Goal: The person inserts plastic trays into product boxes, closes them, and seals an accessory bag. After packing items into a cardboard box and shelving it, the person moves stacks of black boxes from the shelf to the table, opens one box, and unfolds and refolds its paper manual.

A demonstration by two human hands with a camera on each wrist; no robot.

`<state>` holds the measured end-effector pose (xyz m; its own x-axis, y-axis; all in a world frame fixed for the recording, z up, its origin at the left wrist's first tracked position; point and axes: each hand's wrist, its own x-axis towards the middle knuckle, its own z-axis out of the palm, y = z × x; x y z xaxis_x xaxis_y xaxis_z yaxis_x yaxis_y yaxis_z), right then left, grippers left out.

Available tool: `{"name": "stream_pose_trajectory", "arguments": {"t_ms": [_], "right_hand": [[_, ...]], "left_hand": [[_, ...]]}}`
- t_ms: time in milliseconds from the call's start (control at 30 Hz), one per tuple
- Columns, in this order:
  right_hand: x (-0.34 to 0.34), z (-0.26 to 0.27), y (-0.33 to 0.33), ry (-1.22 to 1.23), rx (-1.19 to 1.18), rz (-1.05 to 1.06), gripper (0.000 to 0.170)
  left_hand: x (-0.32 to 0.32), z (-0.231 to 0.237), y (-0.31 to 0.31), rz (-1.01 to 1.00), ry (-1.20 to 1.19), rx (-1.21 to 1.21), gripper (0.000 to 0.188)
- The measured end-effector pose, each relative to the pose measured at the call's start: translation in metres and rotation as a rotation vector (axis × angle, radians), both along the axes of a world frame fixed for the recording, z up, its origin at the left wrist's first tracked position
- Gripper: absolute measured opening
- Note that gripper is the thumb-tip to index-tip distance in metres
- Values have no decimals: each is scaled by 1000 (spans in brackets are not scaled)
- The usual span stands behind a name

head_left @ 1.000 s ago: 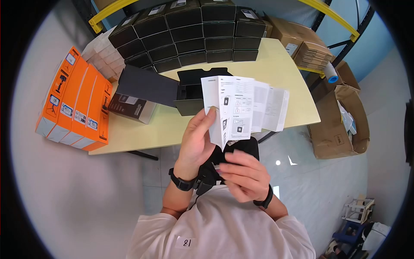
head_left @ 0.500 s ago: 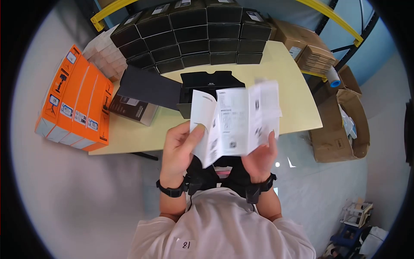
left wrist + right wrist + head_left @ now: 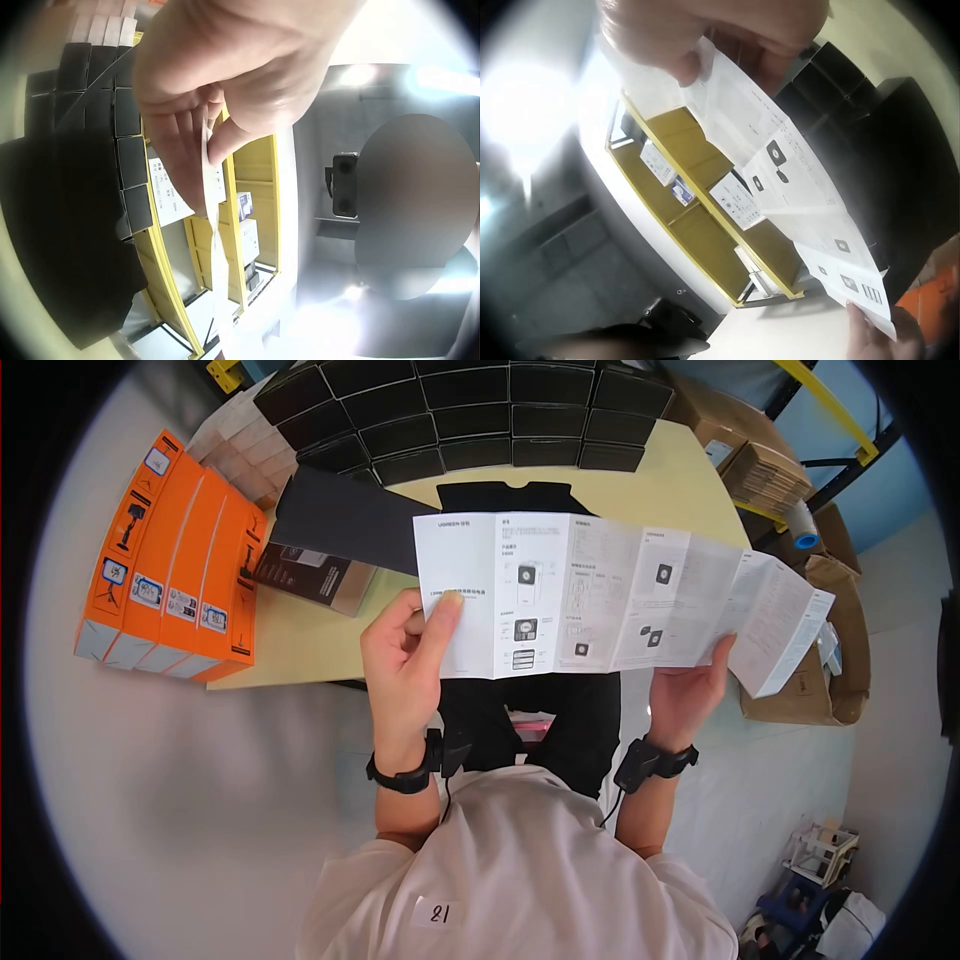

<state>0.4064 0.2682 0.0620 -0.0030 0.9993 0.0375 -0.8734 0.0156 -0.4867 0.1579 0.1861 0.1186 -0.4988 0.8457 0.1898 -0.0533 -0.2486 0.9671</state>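
A printed leaflet [image 3: 530,595] with several fold lines is spread wide between both hands in the head view. My left hand [image 3: 405,665] pinches its left edge, thumb on the printed side. Lower down on the right part, my right hand [image 3: 692,695] pinches it with the thumb in front and fingers behind. The leaflet's right end bends away past that hand. Seen nearly edge-on in the left wrist view, the paper [image 3: 217,255] runs down from the fingers. Behind the leaflet is an open black box [image 3: 345,515], its body mostly hidden.
Black boxes [image 3: 475,410] are stacked along the back of the table [image 3: 290,665]. Orange boxes [image 3: 170,575] stand at the left, beside a dark printed box [image 3: 315,575]. Cardboard boxes [image 3: 720,420] are at the back right, and an open carton [image 3: 845,690] is right of the table.
The leaflet has been unfolded from a partly folded state to a wide strip. My right hand has come up, gripped it and moved right. The head view has shifted.
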Motion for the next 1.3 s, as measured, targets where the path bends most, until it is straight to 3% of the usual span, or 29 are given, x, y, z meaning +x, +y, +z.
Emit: {"name": "stream_pose_trajectory", "arguments": {"t_ms": [200, 300, 500, 600, 700, 900, 1033, 1100, 1300], "right_hand": [[4, 3, 4, 31, 9, -47, 46], [11, 0, 8, 76, 30, 29, 46], [22, -3, 15, -107, -103, -98, 49], [23, -6, 16, -130, -95, -198, 47], [28, -8, 15, -117, -82, -144, 49], [17, 3, 11, -208, -163, -201, 52], [22, 0, 10, -201, -128, -213, 52], [32, -5, 10, -46, -51, -102, 48], [55, -19, 17, 85, 151, 62, 47]], "left_hand": [[-11, -13, 2, -16, -39, 14, 23], [-12, -10, -1, -17, -80, 4, 26], [-7, -3, -9, -61, -124, 10, 25], [-6, -1, -10, -104, -148, 9, 23], [-6, 1, -12, -239, -156, -14, 23], [-3, 10, -12, -299, -157, -22, 53], [-3, 11, -10, -281, -165, 0, 60], [-2, 10, -9, -260, -166, 20, 65], [-5, 8, -9, -228, -80, 33, 71]]}}
